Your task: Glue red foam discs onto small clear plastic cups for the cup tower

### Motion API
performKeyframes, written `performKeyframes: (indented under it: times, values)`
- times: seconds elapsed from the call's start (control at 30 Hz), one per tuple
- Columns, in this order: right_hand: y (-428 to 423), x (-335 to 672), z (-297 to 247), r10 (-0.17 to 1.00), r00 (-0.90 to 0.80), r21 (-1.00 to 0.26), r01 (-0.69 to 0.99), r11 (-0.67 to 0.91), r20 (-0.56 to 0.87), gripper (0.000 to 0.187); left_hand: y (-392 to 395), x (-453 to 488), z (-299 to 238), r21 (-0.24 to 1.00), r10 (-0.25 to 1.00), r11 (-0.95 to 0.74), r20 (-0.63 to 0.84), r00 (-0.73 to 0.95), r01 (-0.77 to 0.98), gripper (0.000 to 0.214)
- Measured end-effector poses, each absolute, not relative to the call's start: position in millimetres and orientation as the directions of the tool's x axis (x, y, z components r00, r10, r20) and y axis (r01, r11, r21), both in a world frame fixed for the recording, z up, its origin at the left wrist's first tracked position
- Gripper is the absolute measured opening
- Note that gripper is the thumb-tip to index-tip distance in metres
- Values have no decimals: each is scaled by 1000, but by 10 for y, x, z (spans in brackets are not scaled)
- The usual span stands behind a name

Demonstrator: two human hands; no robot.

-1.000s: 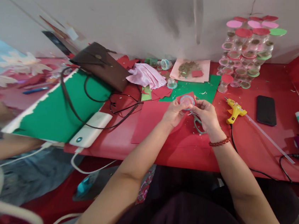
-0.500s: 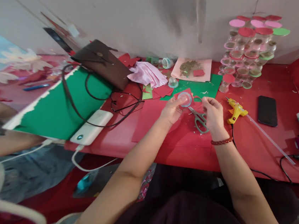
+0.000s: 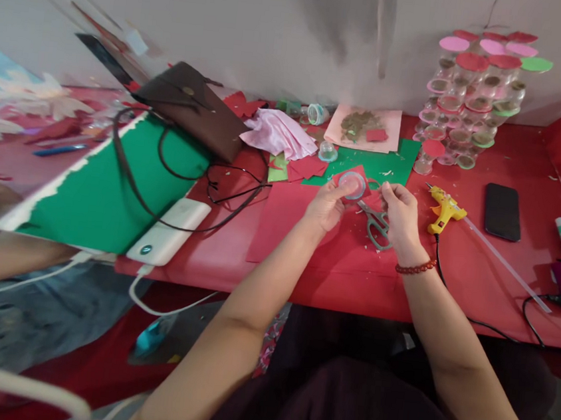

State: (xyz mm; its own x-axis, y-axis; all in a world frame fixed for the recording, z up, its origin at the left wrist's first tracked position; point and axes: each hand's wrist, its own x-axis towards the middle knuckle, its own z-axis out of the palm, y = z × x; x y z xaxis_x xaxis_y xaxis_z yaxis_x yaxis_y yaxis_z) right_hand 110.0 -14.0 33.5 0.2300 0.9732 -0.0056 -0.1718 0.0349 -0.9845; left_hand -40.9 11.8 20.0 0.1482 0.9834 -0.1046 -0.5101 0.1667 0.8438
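My left hand (image 3: 325, 208) is closed on a small clear plastic cup (image 3: 353, 185), its round rim facing up, with a small square of red paper (image 3: 361, 171) against it. Beside it, my right hand (image 3: 400, 214) has thumb and fingertips pressed together; whatever they may hold is too small to make out. Grey-handled scissors (image 3: 378, 236) lie on the red sheet (image 3: 283, 227), just under and between my hands. Another clear cup (image 3: 327, 151) stands behind on the green sheet (image 3: 399, 166).
At right are a yellow glue gun (image 3: 443, 214) with a clear glue stick, a phone (image 3: 503, 212) and a tower of clear bottles (image 3: 464, 112) with paper discs. Leftward lie a brown bag (image 3: 194, 107), a white power bank (image 3: 168, 232) and a green board (image 3: 116, 199). Another person's arm (image 3: 14, 262) shows far left.
The view has shifted slightly. My left hand keeps the cup and red paper, and my right hand stays pinched beside them. Little else differs.
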Motion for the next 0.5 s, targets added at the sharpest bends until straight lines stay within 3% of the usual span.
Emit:
performKeyframes:
  times: [0.23,0.5]
  values:
    - [-168,1084,361,977,214,-992,-123,7,-19,26,87,-390,248,843,979,173,-90,185,-509,35]
    - [-162,1085,364,975,221,-993,-120,-3,-30,28,78,-390,238,844,993,104,-55,107,-527,36]
